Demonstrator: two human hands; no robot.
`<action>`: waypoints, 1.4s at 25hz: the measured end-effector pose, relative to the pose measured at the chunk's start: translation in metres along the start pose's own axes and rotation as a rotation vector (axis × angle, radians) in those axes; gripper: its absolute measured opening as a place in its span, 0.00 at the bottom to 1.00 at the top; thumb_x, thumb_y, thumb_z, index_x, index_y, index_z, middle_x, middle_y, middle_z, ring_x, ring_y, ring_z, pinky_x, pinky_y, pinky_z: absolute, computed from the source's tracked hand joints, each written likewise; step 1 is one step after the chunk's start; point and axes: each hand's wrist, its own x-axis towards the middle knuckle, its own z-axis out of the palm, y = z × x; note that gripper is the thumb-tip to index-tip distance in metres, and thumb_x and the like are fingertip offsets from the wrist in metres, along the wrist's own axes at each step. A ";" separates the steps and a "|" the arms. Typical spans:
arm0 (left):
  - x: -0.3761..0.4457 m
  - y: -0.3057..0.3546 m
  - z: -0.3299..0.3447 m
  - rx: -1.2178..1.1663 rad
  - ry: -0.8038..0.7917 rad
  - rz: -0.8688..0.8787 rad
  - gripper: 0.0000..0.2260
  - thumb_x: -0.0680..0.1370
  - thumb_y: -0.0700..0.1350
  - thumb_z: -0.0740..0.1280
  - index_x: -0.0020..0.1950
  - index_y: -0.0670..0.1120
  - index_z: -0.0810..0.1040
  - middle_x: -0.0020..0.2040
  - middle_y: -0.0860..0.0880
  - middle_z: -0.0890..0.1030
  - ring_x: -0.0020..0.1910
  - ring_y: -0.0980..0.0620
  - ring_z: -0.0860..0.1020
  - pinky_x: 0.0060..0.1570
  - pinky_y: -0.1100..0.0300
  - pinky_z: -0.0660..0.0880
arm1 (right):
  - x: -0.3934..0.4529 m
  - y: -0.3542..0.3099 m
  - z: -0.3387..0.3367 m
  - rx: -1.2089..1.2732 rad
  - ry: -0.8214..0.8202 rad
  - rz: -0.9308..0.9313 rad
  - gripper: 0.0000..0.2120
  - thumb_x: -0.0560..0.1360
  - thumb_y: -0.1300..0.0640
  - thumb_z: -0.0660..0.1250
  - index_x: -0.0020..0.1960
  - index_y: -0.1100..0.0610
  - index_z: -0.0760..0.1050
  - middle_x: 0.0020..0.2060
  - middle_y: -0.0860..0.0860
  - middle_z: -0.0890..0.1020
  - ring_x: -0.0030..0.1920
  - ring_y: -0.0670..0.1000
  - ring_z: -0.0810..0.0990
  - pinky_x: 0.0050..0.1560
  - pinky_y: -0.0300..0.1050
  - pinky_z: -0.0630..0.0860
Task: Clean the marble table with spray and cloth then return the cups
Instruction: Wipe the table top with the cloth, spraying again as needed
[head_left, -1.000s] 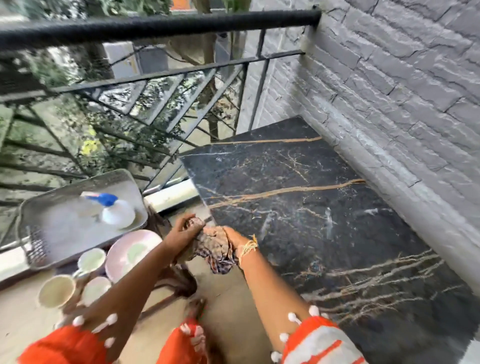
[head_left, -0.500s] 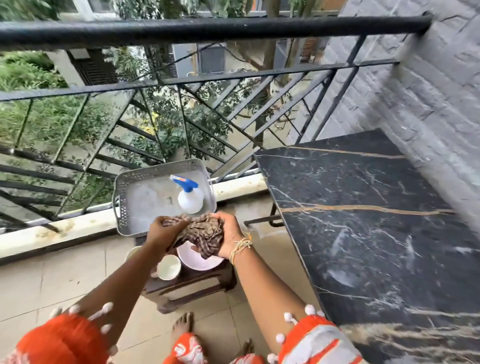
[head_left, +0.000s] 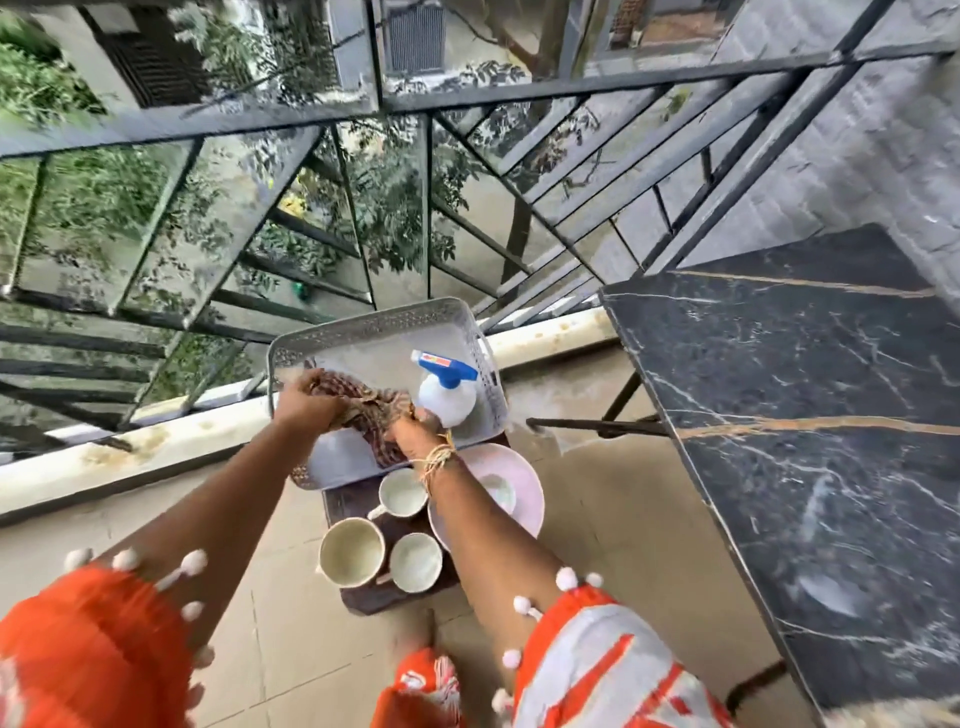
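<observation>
Both hands now sit over the tray (head_left: 291, 358) in the middle of the frame, whereas half a second ago they held the cloth (head_left: 363, 410) bunched just below it, above the plate and cups. The left hand (head_left: 304, 402) grips one end of the brown patterned cloth near the tray's left rim, fingers curled round the fabric. The right hand (head_left: 415, 434), with a yellow string band at the wrist, pinches the other end just beside the spray bottle (head_left: 447, 395); the cloth is stretched out between them and lies across the tray floor, no longer wadded into a ball. The spray bottle, white with a blue trigger head, stands upright in the tray's right part, as it did before.

Below the tray, on a dark stool (head_left: 363, 597), three cups (head_left: 350, 551) are grouped close together, and a pink plate (head_left: 524, 499) lies just to their right, partly hidden under the right forearm. The view has swung left and downward compared with the earlier picture: the marble table (head_left: 805, 415), black with gold and white veins, has shifted to the right side of the frame, and a second ago it filled the centre. Its top carries none of the cups. The black metal railing (head_left: 467, 93) crosses the upper half, with leaves behind it, and orange sleeves with white pompoms fill the lower corners
</observation>
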 end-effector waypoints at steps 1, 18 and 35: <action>0.003 0.001 0.000 0.048 -0.037 0.001 0.20 0.70 0.27 0.69 0.58 0.44 0.78 0.43 0.41 0.80 0.35 0.49 0.79 0.27 0.68 0.76 | 0.003 0.000 -0.003 -0.067 0.040 -0.035 0.16 0.81 0.53 0.61 0.53 0.67 0.79 0.44 0.55 0.76 0.48 0.51 0.71 0.42 0.35 0.69; -0.017 0.007 0.055 0.487 -0.271 0.275 0.22 0.72 0.29 0.62 0.65 0.40 0.76 0.63 0.43 0.78 0.63 0.46 0.76 0.62 0.62 0.68 | 0.041 -0.022 -0.073 -0.413 0.186 -0.295 0.19 0.71 0.52 0.74 0.56 0.63 0.79 0.51 0.59 0.83 0.52 0.59 0.81 0.53 0.49 0.76; -0.240 0.058 0.267 0.492 -1.049 -0.027 0.29 0.62 0.58 0.77 0.59 0.49 0.78 0.52 0.44 0.84 0.44 0.44 0.82 0.41 0.57 0.76 | -0.133 0.016 -0.380 0.690 0.111 -0.243 0.04 0.76 0.53 0.66 0.48 0.53 0.74 0.41 0.50 0.78 0.35 0.45 0.78 0.35 0.38 0.76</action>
